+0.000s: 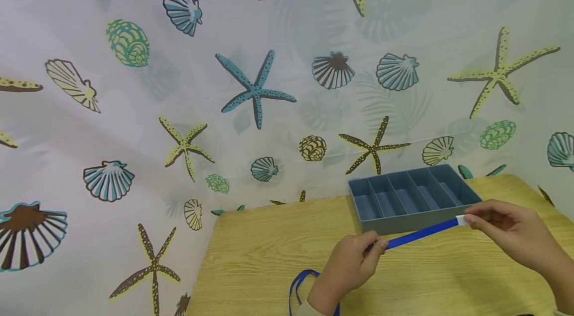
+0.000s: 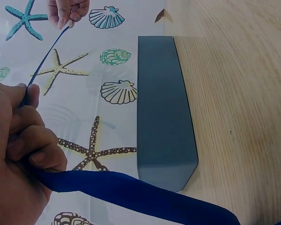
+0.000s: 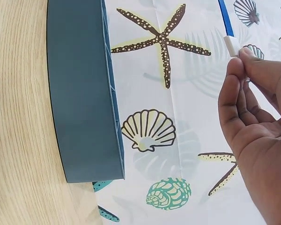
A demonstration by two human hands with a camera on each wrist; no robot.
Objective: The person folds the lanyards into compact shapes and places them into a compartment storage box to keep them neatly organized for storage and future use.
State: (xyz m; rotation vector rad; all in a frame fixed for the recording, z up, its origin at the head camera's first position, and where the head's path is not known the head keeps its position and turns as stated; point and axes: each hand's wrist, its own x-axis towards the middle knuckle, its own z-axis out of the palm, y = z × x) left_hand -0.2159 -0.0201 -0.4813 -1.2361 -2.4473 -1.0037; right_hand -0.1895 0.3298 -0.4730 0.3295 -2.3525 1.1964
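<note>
A flat blue strap (image 1: 421,234) runs taut between my two hands, rising toward the right in the head view. My left hand (image 1: 347,265) pinches it between thumb and forefinger, the other fingers curled in around it. Past that hand, a slack length of the strap (image 2: 131,191) crosses the left wrist view, and a loop (image 1: 301,281) shows beside the left wrist in the head view. Thumb and fingertips of my right hand (image 1: 520,234) pinch the white end piece (image 3: 232,46) of the strap. The fingertips cover part of that piece.
A blue-grey tray (image 1: 403,221) with several compartments stands at the back of the wooden table (image 1: 264,241), just behind the strap. Behind the table and along its left side hangs a white cloth (image 1: 287,156) printed with shells and starfish.
</note>
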